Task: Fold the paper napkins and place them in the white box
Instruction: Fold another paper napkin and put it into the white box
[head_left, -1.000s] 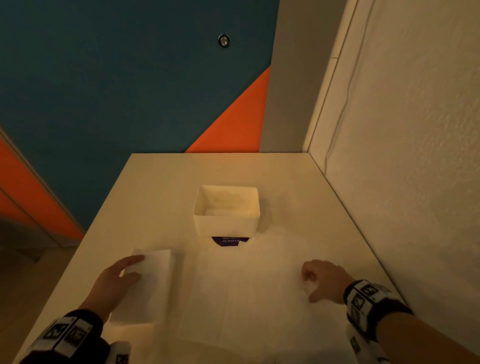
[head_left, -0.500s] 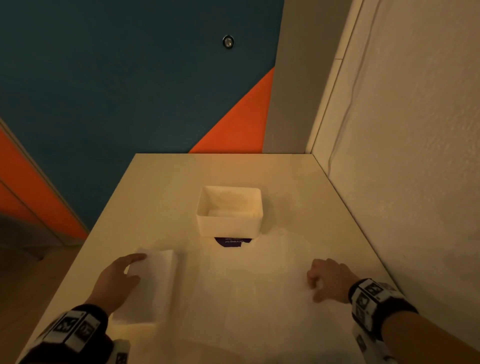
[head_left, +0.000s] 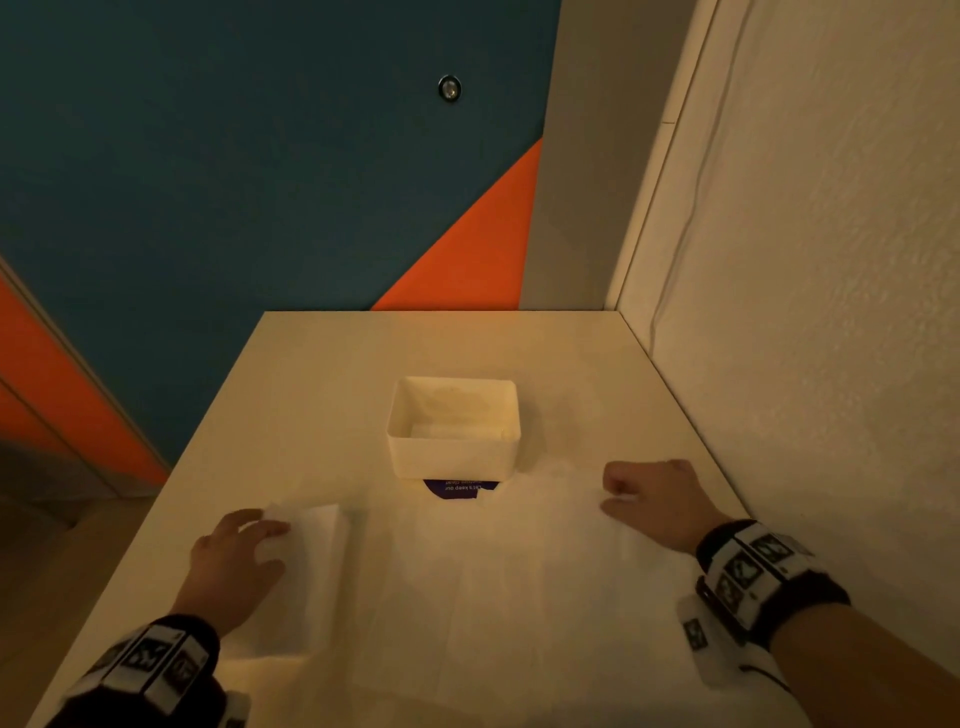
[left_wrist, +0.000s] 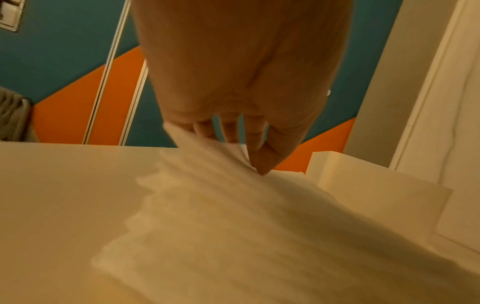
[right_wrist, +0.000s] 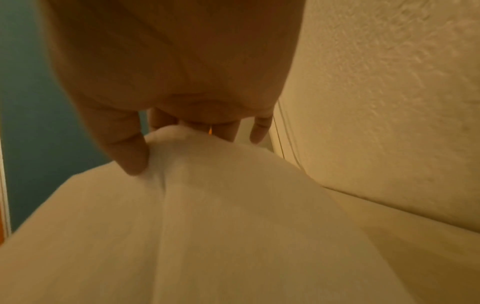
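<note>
Broadly, tabletop (head_left: 311, 395) is pale, w/ wall along its right edge. Unfolded napkin (head_left: 519, 582) is spread over the near-centre and right of tabletop. Folded napkin (head_left: 306, 577) lies by the near-left edge, just beside the unfolded one. White box (head_left: 453, 452) sits mid-tabletop, toward the far edge from the napkins, w/ something pale inside. Left hand (head_left: 234, 561): fingers (left_wrist: 255, 142) fairly straight, thumb and fingertips pinching a far corner of folded napkin, lifted slightly. Right hand (head_left: 657, 499): fingers curled, thumb (right_wrist: 124, 148) and fingertips pinching a bunched fold of unfolded napkin near its right-far corner.
</note>
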